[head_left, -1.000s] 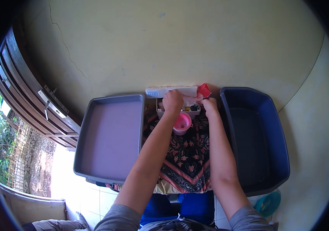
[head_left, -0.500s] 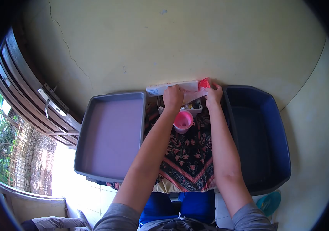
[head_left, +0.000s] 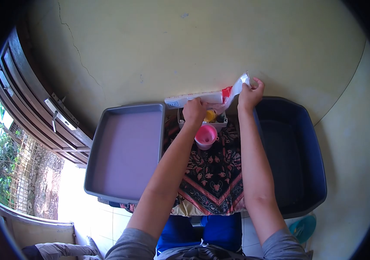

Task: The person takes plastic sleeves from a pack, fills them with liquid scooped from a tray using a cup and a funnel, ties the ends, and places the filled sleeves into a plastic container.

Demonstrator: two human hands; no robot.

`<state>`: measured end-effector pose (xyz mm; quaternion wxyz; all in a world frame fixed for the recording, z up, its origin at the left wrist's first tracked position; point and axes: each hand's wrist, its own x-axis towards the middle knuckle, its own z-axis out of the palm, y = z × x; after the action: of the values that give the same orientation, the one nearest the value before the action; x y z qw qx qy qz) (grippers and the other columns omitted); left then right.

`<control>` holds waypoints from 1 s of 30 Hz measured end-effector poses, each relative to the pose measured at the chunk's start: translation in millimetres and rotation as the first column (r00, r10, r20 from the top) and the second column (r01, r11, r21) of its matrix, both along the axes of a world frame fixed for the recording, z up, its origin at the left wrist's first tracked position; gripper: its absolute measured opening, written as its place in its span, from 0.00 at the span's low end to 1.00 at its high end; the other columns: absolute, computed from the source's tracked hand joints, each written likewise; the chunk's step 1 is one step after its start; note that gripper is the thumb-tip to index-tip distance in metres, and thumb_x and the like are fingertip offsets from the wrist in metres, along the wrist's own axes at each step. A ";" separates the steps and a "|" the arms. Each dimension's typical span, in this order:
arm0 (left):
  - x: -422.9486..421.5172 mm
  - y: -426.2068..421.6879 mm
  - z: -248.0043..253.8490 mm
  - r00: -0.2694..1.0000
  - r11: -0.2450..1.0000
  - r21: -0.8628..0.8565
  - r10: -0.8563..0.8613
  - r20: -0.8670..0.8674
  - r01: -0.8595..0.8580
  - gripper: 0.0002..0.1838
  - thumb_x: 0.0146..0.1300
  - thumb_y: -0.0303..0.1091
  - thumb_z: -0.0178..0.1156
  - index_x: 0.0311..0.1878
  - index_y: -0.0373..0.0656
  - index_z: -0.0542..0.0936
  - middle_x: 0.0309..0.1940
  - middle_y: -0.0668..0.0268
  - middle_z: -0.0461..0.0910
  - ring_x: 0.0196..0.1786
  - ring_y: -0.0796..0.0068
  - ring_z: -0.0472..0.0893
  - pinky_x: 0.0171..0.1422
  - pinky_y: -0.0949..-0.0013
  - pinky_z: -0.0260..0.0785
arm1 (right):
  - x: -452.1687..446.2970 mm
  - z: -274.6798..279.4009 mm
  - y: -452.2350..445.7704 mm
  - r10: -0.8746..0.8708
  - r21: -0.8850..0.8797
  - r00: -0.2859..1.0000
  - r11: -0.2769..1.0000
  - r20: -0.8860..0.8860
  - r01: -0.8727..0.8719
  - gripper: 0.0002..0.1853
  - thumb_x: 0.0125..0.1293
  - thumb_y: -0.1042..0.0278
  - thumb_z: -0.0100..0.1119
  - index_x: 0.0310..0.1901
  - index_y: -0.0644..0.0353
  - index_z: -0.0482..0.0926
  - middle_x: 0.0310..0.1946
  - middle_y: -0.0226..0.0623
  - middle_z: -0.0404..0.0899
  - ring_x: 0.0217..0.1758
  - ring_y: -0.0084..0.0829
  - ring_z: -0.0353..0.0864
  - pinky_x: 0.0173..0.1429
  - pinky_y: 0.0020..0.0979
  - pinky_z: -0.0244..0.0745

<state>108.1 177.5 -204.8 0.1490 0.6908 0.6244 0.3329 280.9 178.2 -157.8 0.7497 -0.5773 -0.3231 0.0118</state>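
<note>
My left hand [head_left: 195, 111] is closed on the near edge of a long white packet [head_left: 214, 97], which has a blue-framed label at its left end and red printing at its right. My right hand [head_left: 251, 95] pinches a shiny, pale plastic wrapper [head_left: 237, 89] that stretches up and right from the packet's red end. Below the packet sits a white basket [head_left: 221, 124] of small items, one of them yellow, partly hidden by my left hand. Just in front of the basket stands a pink cup [head_left: 206, 136].
A grey tray [head_left: 124, 151] with a pale purple inside lies to the left. At the right stands a deep dark blue bin [head_left: 291, 151]. Between them a patterned cloth [head_left: 213, 173] covers the table. The wall [head_left: 202, 47] rises close behind. Someone's leg [head_left: 66, 250] shows at lower left.
My right hand has moved up and to the right, drawing the wrapper out from the packet's red end. My left hand has stayed on the packet. More of the yellow item now shows.
</note>
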 end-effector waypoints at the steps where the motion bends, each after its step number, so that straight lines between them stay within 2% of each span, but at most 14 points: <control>1: 0.4 1.1 -4.7 1.000 1.000 0.000 -0.004 -0.001 0.004 0.16 0.59 0.44 0.62 0.38 0.39 0.83 0.35 0.50 0.83 0.42 0.48 0.83 0.47 0.52 0.75 | 2.3 4.0 -1.3 -0.004 0.039 1.000 0.999 0.013 0.004 0.21 0.52 0.81 0.58 0.50 0.61 0.72 0.30 0.39 0.74 0.32 0.35 0.78 0.41 0.35 0.73; 8: 2.2 17.8 -24.8 1.000 0.999 -0.028 -0.019 0.015 0.020 0.16 0.56 0.44 0.65 0.39 0.41 0.84 0.34 0.52 0.84 0.40 0.51 0.84 0.49 0.55 0.75 | 4.4 16.4 -13.9 0.092 0.142 0.992 0.987 -0.084 -0.079 0.18 0.55 0.81 0.58 0.49 0.63 0.72 0.33 0.39 0.74 0.32 0.32 0.77 0.41 0.31 0.73; 10: -2.0 14.2 -19.4 0.999 0.999 -0.041 -0.033 0.023 0.034 0.17 0.56 0.45 0.65 0.40 0.41 0.85 0.34 0.52 0.85 0.40 0.52 0.84 0.50 0.56 0.75 | 2.6 20.6 -19.9 0.051 0.179 0.996 0.983 -0.068 -0.038 0.19 0.56 0.84 0.61 0.50 0.64 0.71 0.37 0.37 0.71 0.37 0.28 0.77 0.42 0.28 0.74; 12: -2.0 7.4 -12.9 0.996 0.985 -0.158 -0.054 0.074 0.066 0.20 0.55 0.48 0.65 0.42 0.41 0.85 0.37 0.53 0.85 0.43 0.53 0.84 0.53 0.57 0.74 | -2.2 24.2 -27.9 0.029 0.218 0.997 0.976 -0.073 -0.012 0.18 0.57 0.83 0.60 0.49 0.65 0.71 0.38 0.38 0.71 0.38 0.28 0.77 0.43 0.28 0.74; 14: 0.3 0.7 -14.7 0.996 0.992 -0.116 -0.039 0.075 0.047 0.20 0.54 0.46 0.66 0.42 0.40 0.84 0.39 0.51 0.84 0.44 0.51 0.83 0.53 0.57 0.74 | -8.5 27.5 -35.0 0.010 0.269 0.997 0.963 -0.076 0.011 0.17 0.58 0.83 0.60 0.49 0.66 0.71 0.39 0.38 0.71 0.39 0.28 0.76 0.44 0.29 0.74; 17: -0.1 -1.4 -18.4 0.997 0.997 -0.071 -0.021 0.081 0.027 0.21 0.53 0.45 0.67 0.44 0.38 0.83 0.41 0.49 0.83 0.45 0.50 0.83 0.54 0.57 0.75 | -17.4 32.7 -47.1 0.001 0.339 0.998 0.941 -0.069 0.022 0.12 0.62 0.80 0.57 0.47 0.67 0.70 0.45 0.41 0.71 0.47 0.30 0.73 0.52 0.33 0.74; 20: -0.3 -9.3 -8.9 0.998 0.997 -0.070 -0.006 0.070 0.011 0.23 0.52 0.44 0.68 0.46 0.38 0.82 0.40 0.49 0.83 0.46 0.50 0.83 0.54 0.57 0.74 | -22.1 37.2 -56.4 -0.021 0.393 1.000 0.919 -0.017 0.026 0.11 0.62 0.80 0.58 0.46 0.67 0.70 0.44 0.40 0.71 0.48 0.30 0.73 0.53 0.31 0.72; 21: 0.8 -11.8 -3.5 0.998 0.997 -0.079 0.006 0.058 -0.001 0.24 0.51 0.43 0.69 0.48 0.38 0.82 0.40 0.49 0.83 0.47 0.49 0.82 0.55 0.57 0.74 | -24.1 39.8 -59.7 -0.050 0.395 0.999 0.917 -0.005 0.048 0.11 0.62 0.80 0.59 0.45 0.67 0.71 0.42 0.36 0.71 0.44 0.26 0.73 0.52 0.28 0.71; 22: 2.7 -13.2 0.5 0.998 0.997 -0.073 0.002 0.056 0.002 0.24 0.51 0.43 0.69 0.48 0.38 0.82 0.40 0.49 0.83 0.47 0.49 0.82 0.55 0.57 0.74 | -25.5 41.8 -62.6 -0.053 0.400 0.999 0.915 -0.007 0.051 0.11 0.62 0.80 0.59 0.45 0.67 0.71 0.42 0.36 0.71 0.44 0.26 0.73 0.52 0.28 0.71; 25: 10.6 -20.7 11.0 0.992 0.999 0.003 -0.037 0.118 0.037 0.24 0.50 0.41 0.70 0.49 0.37 0.81 0.41 0.49 0.83 0.50 0.52 0.82 0.57 0.59 0.73 | -32.1 49.1 -75.4 0.030 0.475 0.999 0.880 -0.011 -0.021 0.11 0.63 0.80 0.59 0.45 0.67 0.71 0.42 0.35 0.71 0.44 0.24 0.73 0.53 0.27 0.70; 27: 19.1 -29.3 20.8 0.852 0.945 0.258 -0.300 0.429 0.203 0.27 0.49 0.38 0.72 0.52 0.37 0.79 0.46 0.50 0.82 0.52 0.57 0.81 0.58 0.60 0.71 | -37.6 58.7 -89.7 0.168 0.499 0.985 0.856 -0.026 -0.133 0.10 0.64 0.79 0.57 0.45 0.67 0.70 0.44 0.37 0.71 0.45 0.25 0.73 0.52 0.28 0.71; 28: 21.0 -39.4 31.0 0.853 0.945 0.257 -0.300 0.427 0.203 0.27 0.49 0.38 0.72 0.52 0.37 0.79 0.46 0.50 0.82 0.52 0.57 0.81 0.58 0.60 0.71 | -40.3 63.1 -97.1 0.168 0.499 0.985 0.856 -0.029 -0.131 0.10 0.64 0.79 0.57 0.45 0.67 0.70 0.44 0.37 0.71 0.45 0.25 0.73 0.52 0.28 0.71; 30: 23.7 -61.8 51.3 0.706 0.891 0.337 -0.449 0.548 0.305 0.29 0.51 0.36 0.72 0.56 0.38 0.77 0.49 0.54 0.81 0.53 0.61 0.80 0.60 0.60 0.70 | -43.5 72.0 -111.0 0.284 0.534 0.957 0.819 -0.060 -0.209 0.10 0.64 0.80 0.57 0.46 0.66 0.70 0.44 0.36 0.71 0.45 0.24 0.74 0.52 0.27 0.70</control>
<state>131.7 115.7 -153.5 0.3302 0.6706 0.3455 0.5674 237.4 67.2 -85.8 0.8905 -0.3031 -0.3338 0.0602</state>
